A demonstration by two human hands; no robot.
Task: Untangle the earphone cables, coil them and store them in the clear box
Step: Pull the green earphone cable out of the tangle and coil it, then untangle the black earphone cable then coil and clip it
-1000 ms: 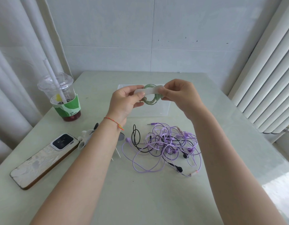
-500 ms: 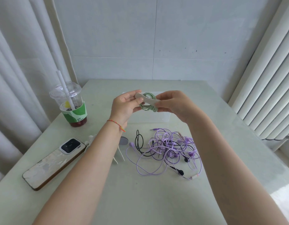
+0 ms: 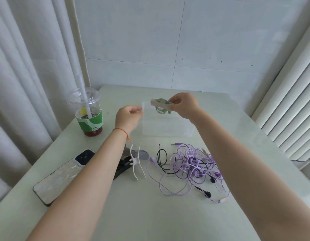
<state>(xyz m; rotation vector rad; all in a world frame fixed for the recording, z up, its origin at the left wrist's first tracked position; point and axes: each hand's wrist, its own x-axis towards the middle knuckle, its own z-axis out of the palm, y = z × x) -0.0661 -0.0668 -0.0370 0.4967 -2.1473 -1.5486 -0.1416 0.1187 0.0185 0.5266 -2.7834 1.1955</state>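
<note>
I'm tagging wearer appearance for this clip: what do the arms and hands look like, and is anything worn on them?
Both forearms are bare, with no sleeves in view. The left hand has a thin red string bracelet at the wrist, a short orange-green end hanging from it. The right hand shows no rings, watch or gloves.

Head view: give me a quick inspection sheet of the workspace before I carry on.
Surface: pale green table, one sunlit corner at right.
Job's things: green coiled earphones bound by a white cable holder, held above the clear box.
Clutter: iced drink cup, phone face down, spare white cable holder, dark clip partly hidden under the left forearm.
Grippers: right hand pinches the bound coil; left hand holds nothing, fingers loosely curled.
Cables: purple and black earphones tangled on the table.
Surroundings: tiled wall, curtain left, blinds right.
</note>
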